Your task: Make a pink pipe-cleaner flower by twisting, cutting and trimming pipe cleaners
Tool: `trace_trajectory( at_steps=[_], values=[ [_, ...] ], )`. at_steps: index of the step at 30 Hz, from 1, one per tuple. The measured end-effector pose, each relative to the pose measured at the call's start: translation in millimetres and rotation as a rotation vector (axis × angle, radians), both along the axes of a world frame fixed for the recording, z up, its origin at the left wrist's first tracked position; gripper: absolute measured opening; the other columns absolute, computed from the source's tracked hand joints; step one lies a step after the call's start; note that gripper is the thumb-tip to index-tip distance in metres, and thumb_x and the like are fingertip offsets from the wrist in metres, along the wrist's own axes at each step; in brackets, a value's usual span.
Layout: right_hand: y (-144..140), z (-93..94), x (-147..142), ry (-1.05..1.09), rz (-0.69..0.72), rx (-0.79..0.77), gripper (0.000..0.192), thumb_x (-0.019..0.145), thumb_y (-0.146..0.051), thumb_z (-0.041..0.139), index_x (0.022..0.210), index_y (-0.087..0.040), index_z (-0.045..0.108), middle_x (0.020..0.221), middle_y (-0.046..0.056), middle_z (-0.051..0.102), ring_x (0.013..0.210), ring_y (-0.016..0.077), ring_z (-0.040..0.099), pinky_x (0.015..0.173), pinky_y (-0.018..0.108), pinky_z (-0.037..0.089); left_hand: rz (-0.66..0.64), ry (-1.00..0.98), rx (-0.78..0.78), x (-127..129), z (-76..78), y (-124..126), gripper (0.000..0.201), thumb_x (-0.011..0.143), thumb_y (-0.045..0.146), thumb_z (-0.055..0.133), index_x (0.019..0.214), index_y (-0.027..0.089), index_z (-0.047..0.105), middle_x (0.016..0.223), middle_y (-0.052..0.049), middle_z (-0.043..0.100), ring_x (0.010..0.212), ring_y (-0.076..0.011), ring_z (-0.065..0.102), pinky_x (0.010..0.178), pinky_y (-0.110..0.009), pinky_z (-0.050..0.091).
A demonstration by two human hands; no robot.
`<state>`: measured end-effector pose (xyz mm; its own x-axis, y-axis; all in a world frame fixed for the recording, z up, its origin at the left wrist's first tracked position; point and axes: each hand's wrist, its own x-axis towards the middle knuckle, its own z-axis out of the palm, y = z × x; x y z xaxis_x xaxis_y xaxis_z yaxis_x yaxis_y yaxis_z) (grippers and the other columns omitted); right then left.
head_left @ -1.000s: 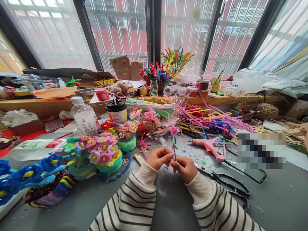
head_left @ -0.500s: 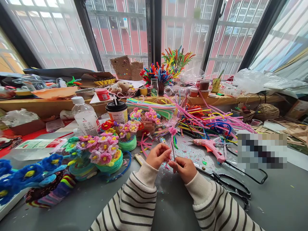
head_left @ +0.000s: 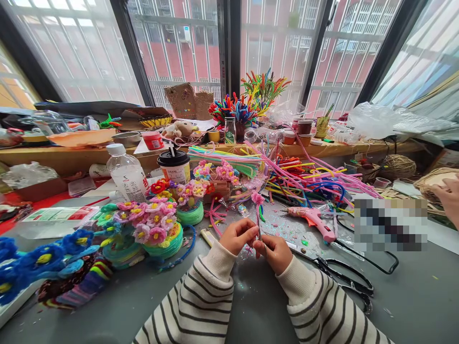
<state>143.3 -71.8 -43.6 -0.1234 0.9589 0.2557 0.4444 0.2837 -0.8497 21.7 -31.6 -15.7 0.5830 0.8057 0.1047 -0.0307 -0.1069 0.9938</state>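
Note:
Just in front of me, a pink pipe-cleaner flower [head_left: 257,198] stands upright on a thin stem. My left hand [head_left: 239,236] pinches this stem between thumb and fingertips. Close against it, my right hand [head_left: 274,252] has its fingers closed around a thin grey metal tool [head_left: 258,228], which rises along the stem; its exact kind is too small to tell. The fingertips of both hands nearly touch. Left of my hands stand round pots of pink pipe-cleaner flowers [head_left: 152,222]. A pink glue gun [head_left: 313,220] and black-handled scissors [head_left: 344,277] lie to the right.
Behind the hands lies a heap of loose pipe cleaners [head_left: 304,174]. A plastic bottle [head_left: 126,174] and a lidded cup [head_left: 174,167] stand left. Blue flowers [head_left: 45,258] lie front left. At the right edge, another person's hand [head_left: 450,193] touches a twine ball [head_left: 428,184].
My left hand has shifted slightly right, closer to my right hand, and the tool stands more upright by the stem. Another person's hand and a twine ball have appeared at the right edge.

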Motion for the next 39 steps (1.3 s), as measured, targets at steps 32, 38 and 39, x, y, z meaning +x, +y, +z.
trace_trajectory(
  at_steps=[32,38,39],
  values=[
    [1.6,3.1,2.9,0.152,0.024,-0.063,0.051,0.064,-0.057,0.038,0.037,-0.014,0.046,0.036,-0.003,0.039,0.038,0.0060,0.033,0.040,0.019,0.027,-0.032,0.015,-0.014,0.4,-3.2,0.6,0.020,0.065,0.032,0.048,0.060,0.013,0.043,0.048,0.004,0.042,0.044,-0.0063,0.040,0.045,-0.021,0.034],
    [0.6,2.2,0.9,0.146,-0.128,-0.055,0.045,0.060,-0.051,0.048,0.033,-0.016,0.038,0.032,-0.004,0.038,0.034,0.0052,0.032,0.038,0.018,0.029,0.010,-0.028,-0.038,1.5,-0.6,0.3,0.023,0.062,0.034,0.051,0.057,0.014,0.042,0.048,0.005,0.040,0.043,-0.0056,0.039,0.044,-0.020,0.034],
    [0.8,1.8,1.0,0.143,-0.124,-0.053,0.045,0.060,-0.051,0.047,0.033,-0.016,0.039,0.032,-0.004,0.038,0.034,0.0053,0.033,0.038,0.018,0.029,0.019,-0.035,-0.032,1.6,0.1,0.2,0.023,0.063,0.034,0.051,0.056,0.014,0.042,0.048,0.005,0.040,0.043,-0.0055,0.039,0.044,-0.019,0.033]
  ],
)
